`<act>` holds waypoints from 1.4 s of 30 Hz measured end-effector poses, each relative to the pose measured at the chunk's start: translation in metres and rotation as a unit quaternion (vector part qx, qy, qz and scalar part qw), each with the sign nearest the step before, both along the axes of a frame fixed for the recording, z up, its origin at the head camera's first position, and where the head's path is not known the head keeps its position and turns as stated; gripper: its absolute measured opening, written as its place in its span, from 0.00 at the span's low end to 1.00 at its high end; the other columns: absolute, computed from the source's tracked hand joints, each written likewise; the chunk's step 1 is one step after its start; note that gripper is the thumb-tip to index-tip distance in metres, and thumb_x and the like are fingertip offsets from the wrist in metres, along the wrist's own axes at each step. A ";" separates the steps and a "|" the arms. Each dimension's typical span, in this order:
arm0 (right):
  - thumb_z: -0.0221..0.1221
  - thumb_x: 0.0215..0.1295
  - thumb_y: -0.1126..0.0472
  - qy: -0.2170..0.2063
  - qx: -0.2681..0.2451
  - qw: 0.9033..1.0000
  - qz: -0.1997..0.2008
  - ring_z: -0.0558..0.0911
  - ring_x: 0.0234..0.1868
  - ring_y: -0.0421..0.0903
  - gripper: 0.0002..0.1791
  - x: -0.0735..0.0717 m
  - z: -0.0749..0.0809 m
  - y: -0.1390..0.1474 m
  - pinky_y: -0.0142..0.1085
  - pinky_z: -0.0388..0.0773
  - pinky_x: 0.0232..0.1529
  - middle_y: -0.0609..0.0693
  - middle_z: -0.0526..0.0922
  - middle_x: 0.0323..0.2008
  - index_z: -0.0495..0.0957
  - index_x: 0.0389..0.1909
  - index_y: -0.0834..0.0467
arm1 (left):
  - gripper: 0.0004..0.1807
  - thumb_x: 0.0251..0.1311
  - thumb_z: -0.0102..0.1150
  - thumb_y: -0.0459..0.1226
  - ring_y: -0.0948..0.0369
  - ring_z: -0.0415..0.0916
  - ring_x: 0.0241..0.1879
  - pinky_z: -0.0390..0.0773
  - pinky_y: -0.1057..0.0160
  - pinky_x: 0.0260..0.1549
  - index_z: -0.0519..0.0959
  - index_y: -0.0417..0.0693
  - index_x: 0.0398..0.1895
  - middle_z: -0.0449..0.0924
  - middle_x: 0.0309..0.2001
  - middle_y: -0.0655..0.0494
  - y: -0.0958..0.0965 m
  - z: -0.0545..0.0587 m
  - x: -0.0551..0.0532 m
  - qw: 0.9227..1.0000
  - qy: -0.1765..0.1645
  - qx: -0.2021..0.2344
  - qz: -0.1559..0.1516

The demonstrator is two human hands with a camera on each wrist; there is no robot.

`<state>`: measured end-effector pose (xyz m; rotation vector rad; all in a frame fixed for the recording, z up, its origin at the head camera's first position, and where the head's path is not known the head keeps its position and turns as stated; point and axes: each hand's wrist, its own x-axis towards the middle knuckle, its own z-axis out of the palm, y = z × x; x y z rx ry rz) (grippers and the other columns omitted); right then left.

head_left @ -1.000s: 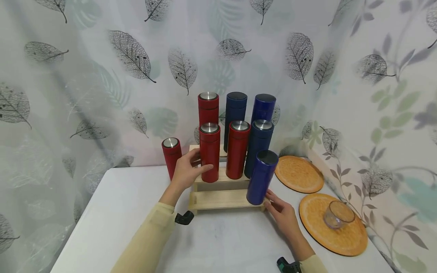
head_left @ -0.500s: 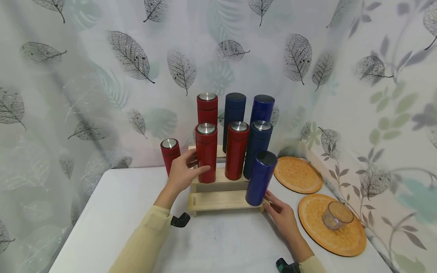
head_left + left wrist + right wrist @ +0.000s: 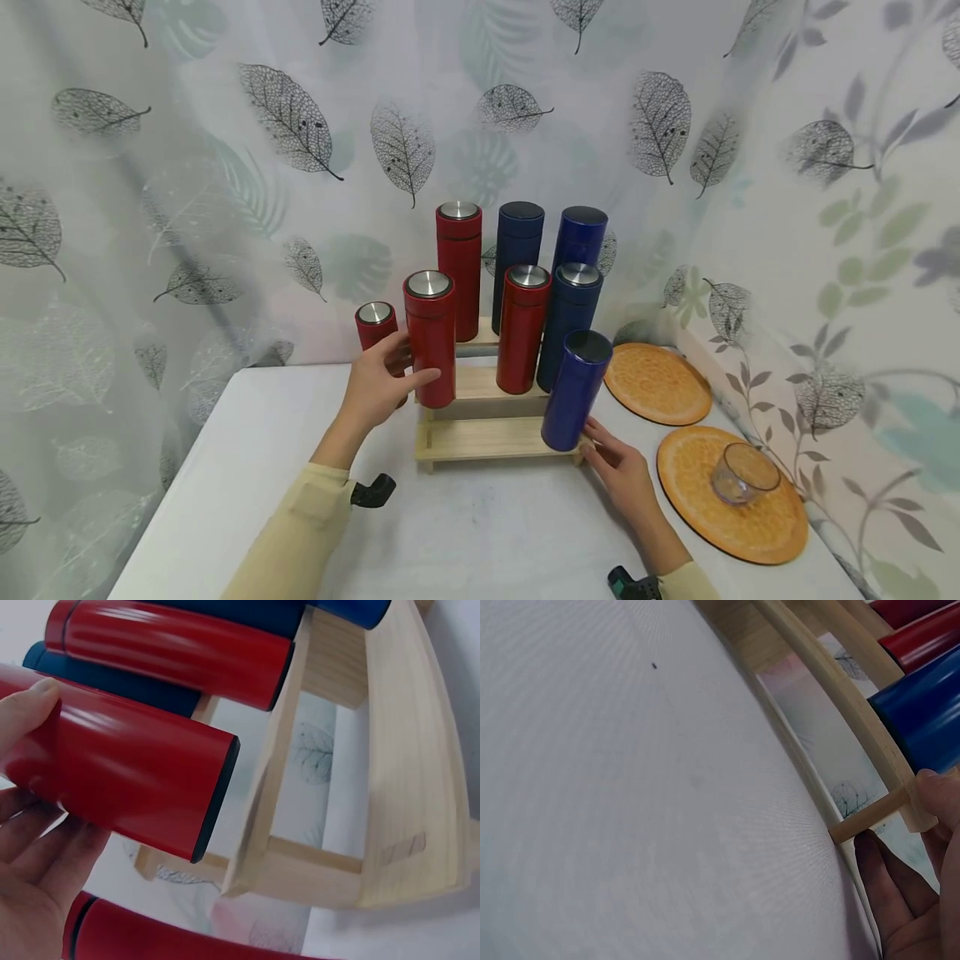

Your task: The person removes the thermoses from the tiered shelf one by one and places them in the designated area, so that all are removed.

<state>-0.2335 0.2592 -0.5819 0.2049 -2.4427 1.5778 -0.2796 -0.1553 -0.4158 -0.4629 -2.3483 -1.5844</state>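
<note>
My left hand (image 3: 375, 387) grips a shiny red thermos flask (image 3: 431, 342) with a silver lid top. In the left wrist view the flask's black-rimmed base (image 3: 217, 799) hangs clear of the wooden rack, near its left end. My right hand (image 3: 618, 471) pinches the front right corner of the stepped wooden rack (image 3: 480, 439); the right wrist view shows the thumb (image 3: 937, 791) and fingers at the wooden end. On the middle tier stand a red flask (image 3: 521, 333) and a dark blue flask (image 3: 568, 325). A bright blue flask (image 3: 576, 392) stands on the lowest tier's right end.
The top tier bears a red flask (image 3: 461, 267), a navy flask (image 3: 519, 242) and a blue flask (image 3: 581, 233). Another red flask (image 3: 373, 325) stands left of the rack. At right lie two round orange mats (image 3: 656, 383), the nearer under a clear glass (image 3: 742, 475).
My left hand has carried the red flask off the middle tier, leftward and slightly toward me. The right hand has stayed at the rack's corner.
</note>
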 end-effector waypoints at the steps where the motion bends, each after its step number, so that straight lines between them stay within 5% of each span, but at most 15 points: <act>1: 0.68 0.78 0.58 0.000 -0.002 1.000 -0.001 0.76 0.73 0.51 0.22 0.000 0.000 0.000 0.22 0.77 0.59 0.48 0.77 0.73 0.83 0.68 0.59 | 0.37 0.59 0.83 0.43 0.49 0.86 0.57 0.85 0.45 0.60 0.80 0.50 0.72 0.87 0.59 0.49 -0.002 0.001 0.001 1.000 -0.002 -0.002 0.005; 18: 0.67 0.78 0.60 0.005 -0.009 1.000 0.005 0.76 0.73 0.54 0.22 0.001 0.004 -0.002 0.21 0.76 0.60 0.47 0.76 0.74 0.82 0.69 0.60 | 0.34 0.62 0.82 0.42 0.50 0.84 0.58 0.85 0.48 0.60 0.80 0.49 0.71 0.86 0.59 0.48 -0.043 0.013 0.020 0.999 0.001 -0.010 0.035; 26: 0.68 0.78 0.59 -0.003 -0.001 1.000 -0.004 0.76 0.73 0.53 0.22 0.001 0.002 -0.001 0.22 0.77 0.60 0.47 0.77 0.74 0.83 0.69 0.59 | 0.33 0.63 0.81 0.41 0.49 0.84 0.61 0.84 0.49 0.60 0.80 0.48 0.71 0.85 0.61 0.48 -0.062 0.009 0.027 0.998 0.009 -0.019 0.051; 35: 0.67 0.78 0.58 -0.008 -0.001 1.000 -0.001 0.75 0.74 0.51 0.23 0.000 0.004 -0.002 0.21 0.75 0.61 0.44 0.75 0.74 0.82 0.70 0.59 | 0.35 0.64 0.80 0.42 0.46 0.83 0.61 0.85 0.63 0.56 0.78 0.47 0.73 0.84 0.63 0.46 -0.086 0.005 0.033 0.995 0.016 -0.054 0.086; 42: 0.67 0.78 0.59 0.002 0.004 1.000 -0.004 0.77 0.72 0.53 0.22 0.002 0.003 -0.002 0.22 0.77 0.59 0.46 0.77 0.73 0.82 0.69 0.59 | 0.36 0.65 0.80 0.43 0.47 0.83 0.61 0.84 0.60 0.58 0.77 0.47 0.75 0.84 0.63 0.47 -0.102 -0.001 0.035 0.994 0.003 -0.047 0.101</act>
